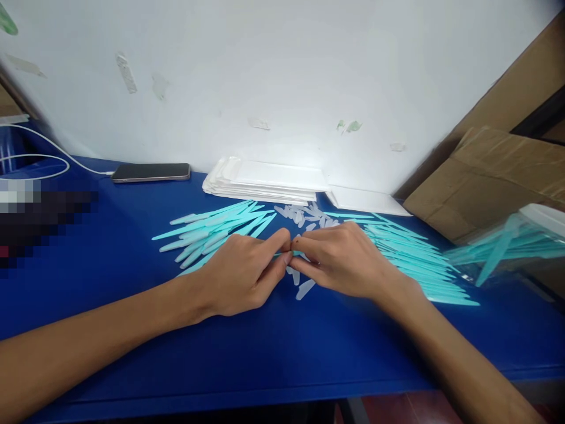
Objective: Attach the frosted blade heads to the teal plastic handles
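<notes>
Over the middle of the blue table, my left hand (247, 271) and my right hand (348, 259) meet fingertip to fingertip. Both are closed in a pinch on a slim turquoise eyebrow razor (297, 253), mostly hidden by the fingers. Whether a cap is also between the fingertips cannot be seen. Loose translucent caps (305, 289) lie scattered under and beyond my hands. Left of them is a pile of turquoise razors (207, 229), several with translucent caps on. More turquoise razors (410, 253) lie spread out to the right, partly behind my right hand.
White flat packets (265, 176) are stacked against the wall, with another white packet (366, 199) beside them. A phone (150, 172) on a white cable lies back left. At right are a clear container of turquoise razors (494, 250) and a cardboard box (489, 176).
</notes>
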